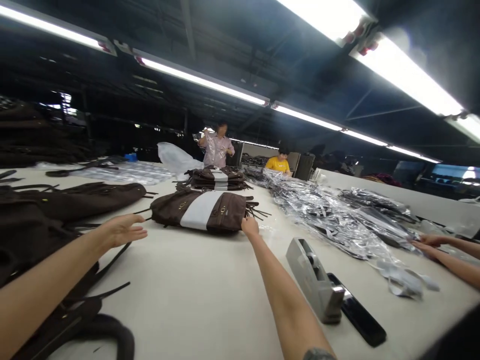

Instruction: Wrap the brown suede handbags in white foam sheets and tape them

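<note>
Nearest you, dark straps [93,305] trail off the left edge of the table [195,300]. Your right hand [250,226] reaches the banded brown bundle [202,211], fingers curled onto its near right corner. Your left hand [122,230] hovers left of that bundle, fingers straight and together, touching nothing. Right of the bundle sit a tape dispenser [313,277] and a phone [358,315]. Behind the bundle lies 1 more stack [217,178].

A garment or bag factory packing floor: long white surface [195,300] under rows of tube lights [405,75], stacked brown fringed bags [202,210], heaps of clear plastic sleeves [330,215], tape dispenser [313,280], co-workers [217,147] along the line.
</note>
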Motion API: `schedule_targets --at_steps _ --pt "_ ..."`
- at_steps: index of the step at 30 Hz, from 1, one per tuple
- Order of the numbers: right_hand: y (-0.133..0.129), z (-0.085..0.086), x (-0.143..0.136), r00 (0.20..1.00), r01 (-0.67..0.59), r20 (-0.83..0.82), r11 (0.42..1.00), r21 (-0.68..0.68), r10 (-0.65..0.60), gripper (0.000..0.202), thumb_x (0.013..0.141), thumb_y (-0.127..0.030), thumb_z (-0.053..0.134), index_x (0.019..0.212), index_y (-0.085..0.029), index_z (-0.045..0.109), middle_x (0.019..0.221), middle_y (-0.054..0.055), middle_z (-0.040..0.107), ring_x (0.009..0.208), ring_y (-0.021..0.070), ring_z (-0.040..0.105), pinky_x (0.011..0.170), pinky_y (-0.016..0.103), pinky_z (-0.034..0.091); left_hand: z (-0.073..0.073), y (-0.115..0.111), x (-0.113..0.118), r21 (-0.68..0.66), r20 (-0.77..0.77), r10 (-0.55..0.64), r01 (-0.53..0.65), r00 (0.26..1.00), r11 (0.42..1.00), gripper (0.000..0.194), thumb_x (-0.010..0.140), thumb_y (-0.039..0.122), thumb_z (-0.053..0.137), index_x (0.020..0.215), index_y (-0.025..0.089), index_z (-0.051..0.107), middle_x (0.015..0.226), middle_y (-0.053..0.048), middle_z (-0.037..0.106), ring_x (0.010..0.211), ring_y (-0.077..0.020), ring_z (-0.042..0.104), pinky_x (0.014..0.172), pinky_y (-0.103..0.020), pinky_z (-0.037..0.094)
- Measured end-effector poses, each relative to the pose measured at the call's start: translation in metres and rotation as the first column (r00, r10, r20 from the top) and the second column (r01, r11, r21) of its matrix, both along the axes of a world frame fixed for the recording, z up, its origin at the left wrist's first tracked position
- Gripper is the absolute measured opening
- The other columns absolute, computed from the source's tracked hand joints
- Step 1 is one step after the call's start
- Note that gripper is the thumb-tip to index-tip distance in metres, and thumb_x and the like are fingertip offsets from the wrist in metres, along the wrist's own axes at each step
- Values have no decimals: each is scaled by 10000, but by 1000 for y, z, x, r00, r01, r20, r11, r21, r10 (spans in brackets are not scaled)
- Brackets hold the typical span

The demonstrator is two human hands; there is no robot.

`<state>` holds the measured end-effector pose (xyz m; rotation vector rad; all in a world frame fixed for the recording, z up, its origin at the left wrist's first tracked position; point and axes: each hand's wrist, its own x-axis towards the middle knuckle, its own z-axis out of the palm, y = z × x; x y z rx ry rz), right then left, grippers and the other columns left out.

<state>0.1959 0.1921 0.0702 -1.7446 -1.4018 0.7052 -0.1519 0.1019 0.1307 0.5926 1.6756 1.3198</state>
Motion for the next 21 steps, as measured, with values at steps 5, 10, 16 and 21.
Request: schedule_targets --at_steps 5,10,16,21 --pt "-20 -56 -11 999 12 32 999 49 -13 437 928 -325 515 1304 -115 594 1362 175 587 1285 283 533 1034 325 403 16 -45 -37 33 11 39 -40 999 999 251 886 80 541 1138 75 548 931 -79 639 784 -150 655 635 -252 583" --pt "-37 -67 -15 997 77 -5 996 53 -77 553 924 -375 492 1399 -90 493 1329 177 604 1203 263 592 991 307 441 33 -101 -44 148 -75 33 -21 997 989 257 773 37 623 1016 114 591 922 -106 699 799 -201 702 614 -256 606" --pt "-94 -87 -36 996 -85 5 994 72 85 521 864 -320 472 1342 -136 565 1224 151 660 1022 249 675 951 338 492 49 -177 -68 281 -403 79 42 912 959 278 718 127 687 995 160 679 1016 -72 727 866 -195 701 724 -275 611" --pt "-99 -119 -25 971 -230 110 957 175 213 480 752 -415 427 1047 -159 707 1142 174 691 1067 316 671 990 405 497 101 -244 -148 445 -666 391 -83 635 892 314 781 179 644 1093 154 672 1083 -23 709 948 -160 664 1037 -362 504"
